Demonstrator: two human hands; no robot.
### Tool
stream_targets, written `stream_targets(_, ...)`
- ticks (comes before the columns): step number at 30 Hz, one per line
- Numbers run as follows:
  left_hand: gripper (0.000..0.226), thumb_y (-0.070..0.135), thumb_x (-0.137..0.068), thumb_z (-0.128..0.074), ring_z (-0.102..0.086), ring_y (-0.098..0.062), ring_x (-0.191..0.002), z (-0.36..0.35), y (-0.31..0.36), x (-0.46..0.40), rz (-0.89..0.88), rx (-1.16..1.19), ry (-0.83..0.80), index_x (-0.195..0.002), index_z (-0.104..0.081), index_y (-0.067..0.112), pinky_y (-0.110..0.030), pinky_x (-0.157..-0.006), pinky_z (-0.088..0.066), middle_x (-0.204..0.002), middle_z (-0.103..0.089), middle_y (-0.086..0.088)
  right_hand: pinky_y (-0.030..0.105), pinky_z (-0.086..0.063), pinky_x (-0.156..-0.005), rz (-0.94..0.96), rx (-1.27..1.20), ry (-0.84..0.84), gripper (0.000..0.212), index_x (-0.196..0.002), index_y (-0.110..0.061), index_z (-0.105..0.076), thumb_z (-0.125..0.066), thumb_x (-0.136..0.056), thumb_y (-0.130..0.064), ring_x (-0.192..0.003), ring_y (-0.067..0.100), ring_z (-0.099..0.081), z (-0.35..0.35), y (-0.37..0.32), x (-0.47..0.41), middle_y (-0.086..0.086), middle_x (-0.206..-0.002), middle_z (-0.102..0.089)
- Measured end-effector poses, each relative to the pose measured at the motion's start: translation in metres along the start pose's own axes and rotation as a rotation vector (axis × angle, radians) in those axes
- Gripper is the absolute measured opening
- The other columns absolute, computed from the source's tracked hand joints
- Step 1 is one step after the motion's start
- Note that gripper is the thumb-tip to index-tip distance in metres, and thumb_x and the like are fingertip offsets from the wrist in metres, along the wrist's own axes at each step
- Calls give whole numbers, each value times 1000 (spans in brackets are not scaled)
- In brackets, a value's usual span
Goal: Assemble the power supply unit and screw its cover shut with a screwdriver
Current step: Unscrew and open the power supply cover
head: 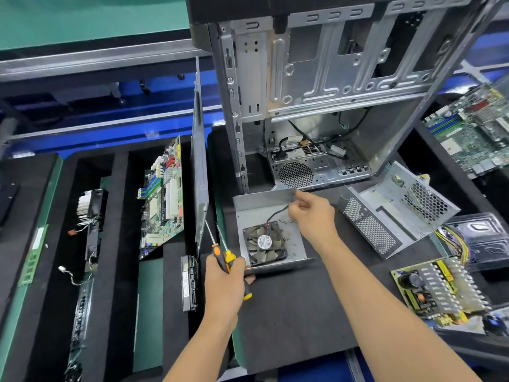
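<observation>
Power supply unit parts lie apart on the black tabletop [303, 312]: the grey cover [249, 208], a shallow tray, sits in the middle just in front of the open computer case [316, 78], with the fan [265, 243] lying flat in its near half, blades up. The perforated housing [385, 216] rests to the right, tilted, its open side facing up and toward the viewer, its long axis running from near-left to far-right. The circuit board [440, 290] with its yellow wire bundle lies nearer on the right; its far right end is blurred and partly cut off by the frame edge.

The cover's long axis runs away from the viewer, its raised far wall toward the case. Its near lip is partly hidden by the left hand [224, 282], whose grip is clenched around two screwdrivers [230, 260] with orange and yellow handles, their shafts pointing up and to the left, away from the cover. Whether that hand also touches the cover cannot be told.

The right hand [311, 216] hovers over the cover's far right part, fingertips pinched together at the end of the fan's black cable [276, 213]; the fingers hide the cable end, so whether they pinch it or a small screw is unclear. A few small screws [285, 222] lie loose on the cover floor beside the fan, too small to count surely.
</observation>
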State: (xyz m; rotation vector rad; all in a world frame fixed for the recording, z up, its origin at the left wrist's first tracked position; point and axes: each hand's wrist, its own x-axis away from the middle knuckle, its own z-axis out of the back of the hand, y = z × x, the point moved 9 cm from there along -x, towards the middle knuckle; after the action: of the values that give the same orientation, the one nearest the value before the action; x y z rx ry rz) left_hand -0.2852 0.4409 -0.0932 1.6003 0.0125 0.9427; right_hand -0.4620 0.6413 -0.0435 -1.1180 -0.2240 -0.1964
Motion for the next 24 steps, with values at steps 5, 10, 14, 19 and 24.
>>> stream_targets(5, 20, 19, -94, -63, -58, -7, -53, 8, 32, -7, -128, -209, 20, -85, -44, 18, -28, -48, -56, -65, -54, 8, 5, -45, -63, 23, 11, -78, 49, -132, -26, -62, -60, -86, -9, -84, 13, -67, -2, -10, -9, 0, -85, -74)
stream_targets(10, 19, 34, -95, -62, -49, -7, -55, 13, 55, 18, -381, -464, 28, -87, -45, 38, -36, -54, -52, -66, -56, 11, 33, -57, -78, -127, -63, 35, 22, -107, -12, -71, -60, -90, -6, -80, 24, -74, 33, 42, 4, -1, -85, -71)
stream_targets(14, 21, 39, -92, -62, -52, -11, -67, 13, 61, 58, -615, -528, -22, -90, -44, 50, -16, -58, -41, -80, -55, 12, 12, -49, -65, -103, 41, 88, 17, -96, -16, -73, -65, -84, -7, -69, 13, -67, 53, 71, 28, 2, -80, -72)
stream_targets(19, 16, 44, -92, -58, -48, 3, -67, -35, 36, 91, -817, -949, -445, -91, -42, 44, -12, -60, -33, -73, -48, 22, -2, -38, -65, -45, 109, 119, 21, -86, -27, -69, -67, -81, -7, -75, 0, -62, 64, 76, 49, -5, -78, -69)
stream_targets(24, 15, 39, -92, -68, -50, -5, -70, -42, 45, 89, -686, -730, -428, -94, -53, 38, -13, -63, -37, -82, -54, 21, -1, -39, -65, -40, 96, 130, 17, -88, -24, -71, -67, -84, -9, -76, 0, -62, 70, 83, 57, -6, -77, -69)
